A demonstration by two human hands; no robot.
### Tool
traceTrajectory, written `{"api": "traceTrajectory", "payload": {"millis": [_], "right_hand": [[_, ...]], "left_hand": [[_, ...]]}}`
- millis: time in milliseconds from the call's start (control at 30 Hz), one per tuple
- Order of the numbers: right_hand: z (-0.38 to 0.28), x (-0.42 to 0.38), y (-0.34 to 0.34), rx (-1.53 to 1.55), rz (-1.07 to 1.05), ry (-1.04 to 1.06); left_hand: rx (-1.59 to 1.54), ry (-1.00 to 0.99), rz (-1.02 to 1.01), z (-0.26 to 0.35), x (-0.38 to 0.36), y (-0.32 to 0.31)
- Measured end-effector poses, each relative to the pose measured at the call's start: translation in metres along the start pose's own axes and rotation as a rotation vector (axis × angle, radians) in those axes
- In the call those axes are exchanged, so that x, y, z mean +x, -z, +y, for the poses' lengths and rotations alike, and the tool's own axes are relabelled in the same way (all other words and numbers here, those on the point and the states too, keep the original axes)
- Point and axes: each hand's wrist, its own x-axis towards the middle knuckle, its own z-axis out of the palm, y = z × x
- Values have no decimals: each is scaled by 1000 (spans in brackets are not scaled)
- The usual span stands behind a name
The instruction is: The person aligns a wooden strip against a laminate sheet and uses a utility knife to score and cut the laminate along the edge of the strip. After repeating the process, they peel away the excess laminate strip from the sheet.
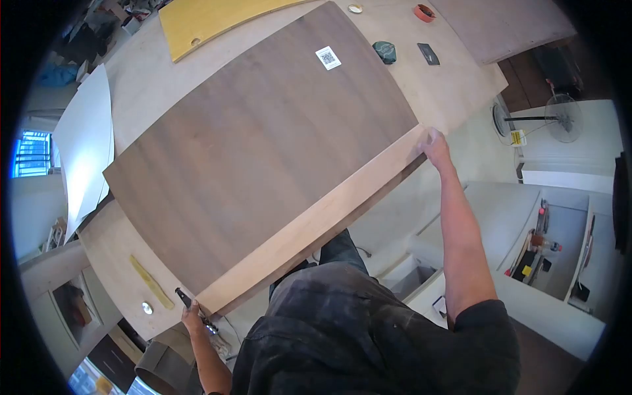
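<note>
a: looking along the near edge first, what is seen?

b: a dark wood-grain panel (pixel 263 145) is laid flat on a pale workbench (pixel 131 92), and a pale strip (pixel 316 214) is set along the panel's near long edge. that edge is hung slightly past the bench, right in front of the body. open floor is seen to the right and below; to the left, a white sheet (pixel 82 138) is leaned near the bench.

a: and the far side?

b: it is more crowded. a yellow board (pixel 210 20) is placed at the far left, another brown board (pixel 507 23) at the far right, and a tape roll (pixel 424 12), a dark green object (pixel 384 51) and a small dark card (pixel 428 54) are scattered between them. a white label (pixel 328 57) is stuck near the panel's far corner.

a: how are the hands held?

b: the right hand (pixel 434 146) is closed over the right end of the pale strip, at the panel's corner, with the arm stretched out. the left hand (pixel 192 317) is clenched around a dark tool (pixel 184 298), just beside the strip's left end.

a: so where is the panel relative to them?

b: it is spread between the two hands, its near corners met by one hand each. a yellowish strip (pixel 151 282) and a small round disc (pixel 147 307) are lying on the bench near the left hand.
</note>
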Motion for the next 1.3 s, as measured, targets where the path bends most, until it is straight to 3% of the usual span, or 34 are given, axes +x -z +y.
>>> {"api": "traceTrajectory", "payload": {"millis": [100,167,467,1300], "right_hand": [[19,9,-6,59,-86,26],[13,11,4,122,-199,-31],[18,17,16,247,-253,-68],[41,6,6,279,-174,-85]], "left_hand": [[-7,99,79,1,0,-2],[-60,119,3,9,-4,-3],[60,211,6,26,-4,-4],[98,297,81,32,2,-7]]}}
